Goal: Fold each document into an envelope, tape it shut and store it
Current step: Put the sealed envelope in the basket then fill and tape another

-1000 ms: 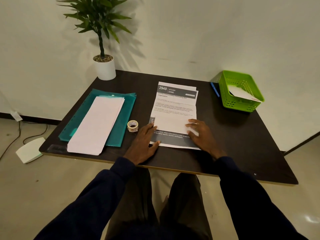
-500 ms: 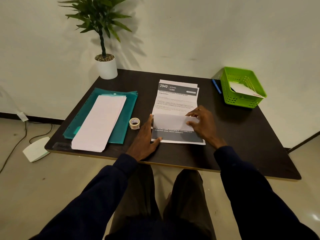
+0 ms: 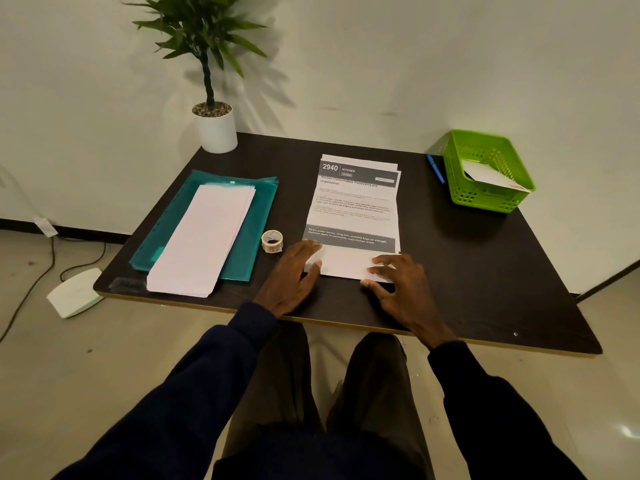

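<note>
1. A dark table (image 3: 450,271) carries everything; places below are told from the printed document at its middle.
2. The printed document (image 3: 356,209) headed "2940 KITCHEN" lies flat. Half a second ago its near flap was folded further up the page; now only a narrow white strip at the near edge is turned over.
3. Left of it, a stack of envelopes (image 3: 207,237) lies on a teal folder (image 3: 258,223).
4. Far right stands a green basket (image 3: 485,199); far left, a potted plant (image 3: 214,129).
5. The left hand (image 3: 294,275) has drawn nearer, fingers together and flat on the strip's left end.
6. The right hand (image 3: 398,285), fingers spread, presses its right end.
7. A tape roll (image 3: 272,240) sits just left.
</note>
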